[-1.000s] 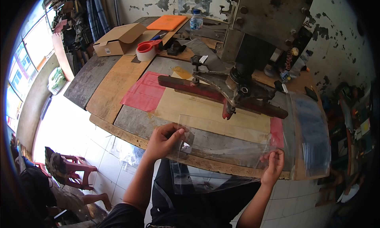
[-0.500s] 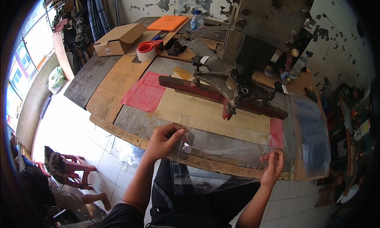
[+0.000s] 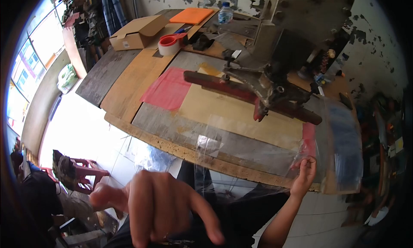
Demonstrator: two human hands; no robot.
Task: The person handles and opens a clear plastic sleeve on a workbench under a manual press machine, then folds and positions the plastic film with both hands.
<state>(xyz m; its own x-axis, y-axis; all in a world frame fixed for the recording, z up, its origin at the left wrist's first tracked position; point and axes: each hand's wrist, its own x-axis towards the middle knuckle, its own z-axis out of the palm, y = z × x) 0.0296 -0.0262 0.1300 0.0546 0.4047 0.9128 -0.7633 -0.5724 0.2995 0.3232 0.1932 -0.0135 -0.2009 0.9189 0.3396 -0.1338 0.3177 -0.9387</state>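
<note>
My right hand (image 3: 304, 177) pinches the right edge of a clear plastic sheet (image 3: 258, 172), which stretches over the table's front edge and my lap. Raised close to the camera, my left hand (image 3: 161, 209) is off the sheet, its fingers apart and bent downward, with nothing visible in them. Beyond the sheet, a beige sheet (image 3: 241, 119) lies on the grey worktop under the red-edged bar (image 3: 232, 93) of a press machine (image 3: 312, 24). Pink material (image 3: 167, 88) shows at the beige sheet's left side.
A stack of clear sheets (image 3: 347, 162) lies on the table's right end. A cardboard box (image 3: 140, 30), tape roll (image 3: 168, 46), orange folder (image 3: 191, 15) and water bottle (image 3: 225, 13) stand at the back. A red stool (image 3: 81, 172) and another person's leg (image 3: 77, 205) are at lower left.
My left hand has let go of the sheet's left side and come up toward the camera. My right hand still holds the right edge. The view has shifted slightly.
</note>
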